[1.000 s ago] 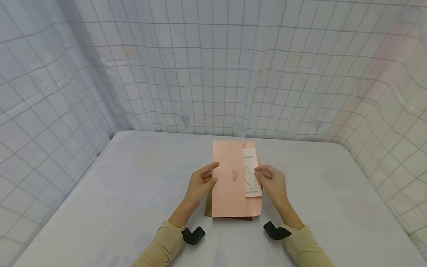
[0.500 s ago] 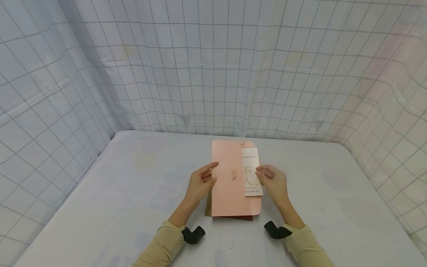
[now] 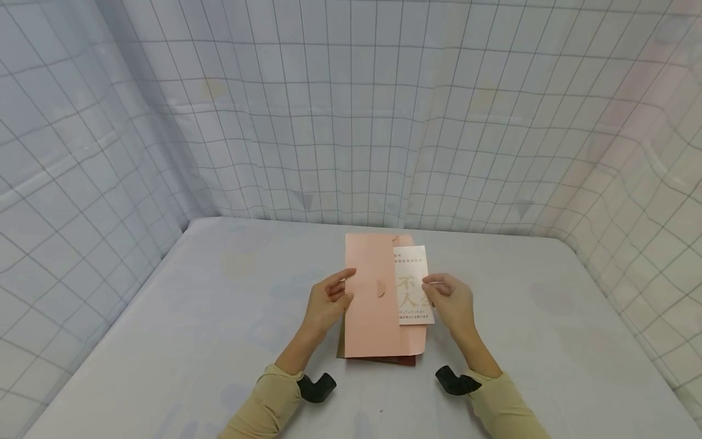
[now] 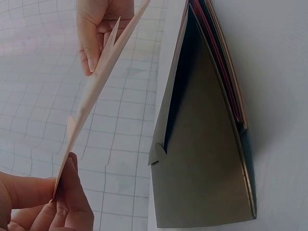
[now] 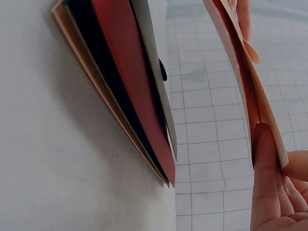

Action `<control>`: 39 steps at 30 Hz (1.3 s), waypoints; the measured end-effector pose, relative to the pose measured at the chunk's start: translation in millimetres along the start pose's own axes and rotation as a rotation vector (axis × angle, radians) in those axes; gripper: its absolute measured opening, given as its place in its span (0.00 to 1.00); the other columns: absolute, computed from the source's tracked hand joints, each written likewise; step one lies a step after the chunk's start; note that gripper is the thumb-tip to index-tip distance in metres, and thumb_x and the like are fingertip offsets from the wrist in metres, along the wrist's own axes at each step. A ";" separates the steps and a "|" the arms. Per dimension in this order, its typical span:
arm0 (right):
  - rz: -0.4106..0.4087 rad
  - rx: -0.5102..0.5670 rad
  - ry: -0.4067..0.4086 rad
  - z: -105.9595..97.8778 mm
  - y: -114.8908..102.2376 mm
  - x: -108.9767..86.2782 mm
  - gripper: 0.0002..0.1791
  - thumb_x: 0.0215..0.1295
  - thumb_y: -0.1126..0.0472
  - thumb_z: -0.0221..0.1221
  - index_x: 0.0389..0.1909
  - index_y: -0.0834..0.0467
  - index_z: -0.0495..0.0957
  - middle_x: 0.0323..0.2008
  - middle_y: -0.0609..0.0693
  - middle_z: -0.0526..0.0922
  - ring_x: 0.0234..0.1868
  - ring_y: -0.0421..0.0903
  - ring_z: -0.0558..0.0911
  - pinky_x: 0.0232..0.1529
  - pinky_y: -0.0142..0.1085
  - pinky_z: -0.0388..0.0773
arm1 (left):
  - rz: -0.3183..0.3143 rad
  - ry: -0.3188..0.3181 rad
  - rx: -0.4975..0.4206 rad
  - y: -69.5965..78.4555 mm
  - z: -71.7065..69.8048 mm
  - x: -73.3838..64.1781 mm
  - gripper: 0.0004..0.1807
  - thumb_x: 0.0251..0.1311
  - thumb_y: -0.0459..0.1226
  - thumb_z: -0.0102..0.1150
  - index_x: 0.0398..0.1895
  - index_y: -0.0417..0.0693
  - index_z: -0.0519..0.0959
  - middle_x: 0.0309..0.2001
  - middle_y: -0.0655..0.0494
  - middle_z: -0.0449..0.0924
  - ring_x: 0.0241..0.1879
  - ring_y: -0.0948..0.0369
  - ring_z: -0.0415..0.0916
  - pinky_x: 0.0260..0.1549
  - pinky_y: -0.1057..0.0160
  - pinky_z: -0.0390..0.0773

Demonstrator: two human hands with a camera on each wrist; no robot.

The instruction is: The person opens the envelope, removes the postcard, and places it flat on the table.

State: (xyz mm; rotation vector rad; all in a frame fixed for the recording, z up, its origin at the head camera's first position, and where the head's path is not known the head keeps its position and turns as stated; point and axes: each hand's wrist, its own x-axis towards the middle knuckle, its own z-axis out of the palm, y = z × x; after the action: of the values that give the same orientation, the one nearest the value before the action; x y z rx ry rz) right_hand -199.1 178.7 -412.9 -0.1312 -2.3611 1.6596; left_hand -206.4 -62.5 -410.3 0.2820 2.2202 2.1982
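A pink envelope [image 3: 370, 329] is held upright above the table, with a half-round tab on its front panel. My left hand [image 3: 328, 302] pinches its left edge between thumb and fingers. A white card [image 3: 411, 262] with gold and small dark printed characters sticks out of the envelope's right side. My right hand [image 3: 452, 300] pinches the right edge of that card. Below the envelope lies a stack of other envelopes, the top one olive [image 4: 204, 159] and another red [image 5: 132, 72], mostly hidden in the head view.
The table [image 3: 247, 274] has a white cover. White grid-patterned curtains [image 3: 362, 122] close it in at the back and sides. A black curved piece sits at each wrist, the left piece [image 3: 318, 388] and right piece [image 3: 456, 382].
The white card has slid farther out of the envelope to the right, showing more of its print. The envelope has shifted slightly left with my left hand; my right hand has moved slightly right.
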 end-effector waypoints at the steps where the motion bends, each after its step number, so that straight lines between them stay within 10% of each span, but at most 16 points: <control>1: 0.002 -0.002 0.001 -0.3 0.4 -0.1 0.08 0.61 0.65 0.59 0.40 0.61 0.81 0.35 0.62 0.86 0.25 0.31 0.79 0.29 0.27 0.77 | 0.001 -0.001 0.002 -0.4 -0.1 -0.1 0.27 0.53 0.18 0.50 0.59 0.39 0.73 0.23 0.57 0.68 0.17 0.70 0.60 0.19 0.74 0.62; 39: 0.041 -0.034 0.051 -8.5 6.4 7.3 0.10 0.62 0.61 0.57 0.42 0.60 0.81 0.40 0.63 0.85 0.26 0.33 0.78 0.28 0.27 0.74 | -0.067 0.057 0.064 -4.4 -16.9 6.0 0.26 0.55 0.21 0.50 0.58 0.43 0.74 0.25 0.56 0.69 0.17 0.69 0.60 0.20 0.72 0.64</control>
State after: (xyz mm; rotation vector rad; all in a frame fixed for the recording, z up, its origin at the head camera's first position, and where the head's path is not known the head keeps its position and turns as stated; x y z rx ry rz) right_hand -204.3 190.2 -415.1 -0.2272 -2.3646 1.6148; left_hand -215.1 -78.5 -413.7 0.1448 2.2958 2.1312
